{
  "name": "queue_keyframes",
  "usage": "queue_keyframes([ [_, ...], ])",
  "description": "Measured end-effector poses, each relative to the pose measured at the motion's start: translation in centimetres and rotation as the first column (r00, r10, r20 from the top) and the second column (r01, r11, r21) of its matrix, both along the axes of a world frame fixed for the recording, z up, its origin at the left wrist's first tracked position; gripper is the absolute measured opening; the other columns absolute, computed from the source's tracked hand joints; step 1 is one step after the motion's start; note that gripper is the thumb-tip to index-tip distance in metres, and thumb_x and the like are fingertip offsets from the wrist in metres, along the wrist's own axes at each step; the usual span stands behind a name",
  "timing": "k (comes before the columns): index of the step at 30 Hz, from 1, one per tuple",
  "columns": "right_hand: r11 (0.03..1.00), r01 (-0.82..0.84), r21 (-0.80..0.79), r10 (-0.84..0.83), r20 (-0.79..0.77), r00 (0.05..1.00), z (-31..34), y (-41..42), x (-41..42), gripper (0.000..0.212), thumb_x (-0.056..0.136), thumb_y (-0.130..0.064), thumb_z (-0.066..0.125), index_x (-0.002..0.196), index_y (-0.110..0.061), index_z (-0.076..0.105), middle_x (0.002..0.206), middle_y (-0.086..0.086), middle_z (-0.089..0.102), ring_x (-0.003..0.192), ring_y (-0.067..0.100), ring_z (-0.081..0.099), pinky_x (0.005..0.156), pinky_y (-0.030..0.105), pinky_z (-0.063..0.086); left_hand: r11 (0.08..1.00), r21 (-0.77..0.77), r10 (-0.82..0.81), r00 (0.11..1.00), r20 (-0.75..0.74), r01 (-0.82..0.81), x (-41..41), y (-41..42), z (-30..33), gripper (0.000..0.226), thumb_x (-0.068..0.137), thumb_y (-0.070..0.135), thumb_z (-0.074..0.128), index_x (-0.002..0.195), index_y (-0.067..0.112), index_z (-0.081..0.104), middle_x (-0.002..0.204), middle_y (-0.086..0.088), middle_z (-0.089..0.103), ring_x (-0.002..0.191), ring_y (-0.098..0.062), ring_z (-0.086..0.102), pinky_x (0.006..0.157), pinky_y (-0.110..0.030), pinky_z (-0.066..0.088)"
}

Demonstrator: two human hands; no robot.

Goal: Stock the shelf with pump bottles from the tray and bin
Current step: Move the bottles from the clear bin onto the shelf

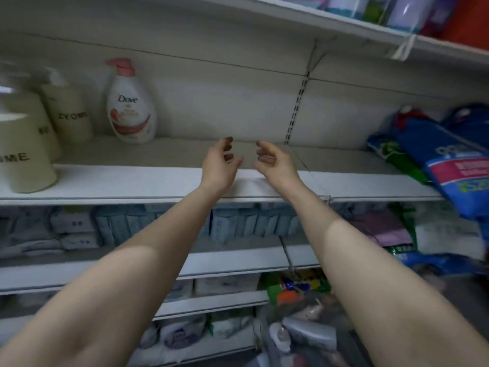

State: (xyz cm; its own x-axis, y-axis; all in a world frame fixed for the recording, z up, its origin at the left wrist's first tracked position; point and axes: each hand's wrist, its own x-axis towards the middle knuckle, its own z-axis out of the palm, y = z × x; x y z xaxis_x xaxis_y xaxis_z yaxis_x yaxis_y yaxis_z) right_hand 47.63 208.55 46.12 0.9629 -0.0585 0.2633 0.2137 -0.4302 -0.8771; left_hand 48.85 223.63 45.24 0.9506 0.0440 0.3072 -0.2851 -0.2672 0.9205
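Both arms reach over the white shelf (pixel 132 181) — the left hand (pixel 218 161) and right hand (pixel 274 162) face each other, fingers loosely curled and grasping nothing. A Dove pump bottle (pixel 129 107) stands upright at the shelf's back left beside cream bottles (pixel 66 112); more bottles lie in the bin (pixel 304 332) below — blurred.
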Motion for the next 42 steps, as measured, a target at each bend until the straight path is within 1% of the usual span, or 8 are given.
queue_keyframes([
  [12, 0.959, 0.284, 0.023, -0.283, -0.043, 0.958, -5.0, -14.3, -14.2, 0.053, 0.089, 0.002, 0.066, 0.138, -0.011, 0.052, 0.120, 0.008, 0.059, 0.108, 0.015, 0.058, 0.088, 0.021, 0.048, 0.931, 0.044, -0.360, 0.931, -0.061, 0.363, -9.4, -14.2, -4.5, 0.045, 0.090, 0.013, 0.065, 0.133, 0.011, 0.052, 0.124, -0.005, 0.059, 0.106, -0.014, 0.058, 0.089, -0.024, 0.048],
  [17, 0.927, 0.371, 0.058, -0.359, -0.158, 0.920, -10.1, -18.1, -18.0, 0.055, 0.087, 0.002, 0.068, 0.138, -0.009, 0.052, 0.122, 0.010, 0.059, 0.112, 0.019, 0.059, 0.091, 0.027, 0.048, 0.882, 0.052, -0.450, 0.870, -0.200, 0.468, -12.4, -17.7, -9.8, 0.044, 0.089, 0.012, 0.067, 0.131, 0.012, 0.053, 0.122, -0.007, 0.060, 0.107, -0.019, 0.058, 0.096, -0.035, 0.049],
  [22, 0.891, 0.433, 0.139, -0.374, -0.319, 0.871, -16.6, -19.6, -20.8, 0.057, 0.085, 0.006, 0.069, 0.137, -0.009, 0.052, 0.119, 0.011, 0.056, 0.112, 0.020, 0.058, 0.089, 0.024, 0.052, 0.821, 0.065, -0.515, 0.785, -0.344, 0.567, -14.2, -19.1, -15.8, 0.045, 0.088, 0.008, 0.067, 0.131, 0.011, 0.053, 0.116, -0.004, 0.060, 0.101, -0.017, 0.062, 0.084, -0.029, 0.054],
  [25, 0.865, 0.481, 0.144, -0.386, -0.422, 0.820, -20.5, -20.1, -22.1, 0.059, 0.083, 0.004, 0.073, 0.137, -0.006, 0.052, 0.116, 0.006, 0.057, 0.108, 0.016, 0.057, 0.096, 0.029, 0.049, 0.758, 0.129, -0.547, 0.731, -0.408, 0.639, -14.5, -19.5, -19.6, 0.047, 0.085, 0.009, 0.070, 0.130, 0.009, 0.055, 0.114, -0.004, 0.064, 0.103, -0.019, 0.064, 0.094, -0.032, 0.051],
  [28, 0.817, 0.553, 0.163, -0.409, -0.511, 0.756, -24.0, -21.0, -23.2, 0.054, 0.084, 0.005, 0.072, 0.134, -0.005, 0.054, 0.100, -0.005, 0.058, 0.090, 0.003, 0.058, 0.079, 0.016, 0.049, 0.701, 0.158, -0.554, 0.670, -0.494, 0.696, -14.2, -19.7, -23.2, 0.046, 0.086, 0.012, 0.070, 0.131, 0.010, 0.056, 0.112, -0.006, 0.063, 0.095, -0.017, 0.062, 0.091, -0.030, 0.051],
  [30, 0.792, 0.590, 0.154, -0.419, -0.566, 0.710, -26.3, -21.6, -23.6, 0.053, 0.084, 0.006, 0.071, 0.133, -0.008, 0.056, 0.106, -0.002, 0.058, 0.097, 0.009, 0.058, 0.079, 0.019, 0.051, 0.662, 0.160, -0.567, 0.629, -0.533, 0.732, -13.8, -20.2, -25.7, 0.046, 0.087, 0.008, 0.069, 0.130, 0.010, 0.056, 0.114, -0.010, 0.063, 0.094, -0.016, 0.060, 0.092, -0.030, 0.050],
  [34, 0.793, 0.597, 0.118, -0.372, -0.683, 0.628, -31.2, -22.3, -24.6, 0.055, 0.081, 0.007, 0.074, 0.133, -0.005, 0.056, 0.125, 0.014, 0.057, 0.115, 0.025, 0.056, 0.086, 0.028, 0.052, 0.573, 0.203, -0.557, 0.559, -0.615, 0.794, -13.2, -20.9, -30.4, 0.047, 0.085, 0.008, 0.070, 0.130, 0.013, 0.056, 0.113, -0.007, 0.063, 0.100, -0.022, 0.063, 0.096, -0.038, 0.050],
  [42, 0.929, 0.368, -0.033, -0.233, -0.825, 0.515, -37.7, -21.4, -23.7, 0.061, 0.080, -0.009, 0.080, 0.135, -0.008, 0.053, 0.124, 0.007, 0.059, 0.114, 0.023, 0.058, 0.100, 0.031, 0.047, 0.406, 0.324, -0.551, 0.512, -0.659, 0.854, -13.1, -20.7, -37.8, 0.045, 0.084, 0.029, 0.071, 0.127, 0.019, 0.060, 0.116, -0.006, 0.069, 0.104, -0.024, 0.065, 0.092, -0.039, 0.052],
])
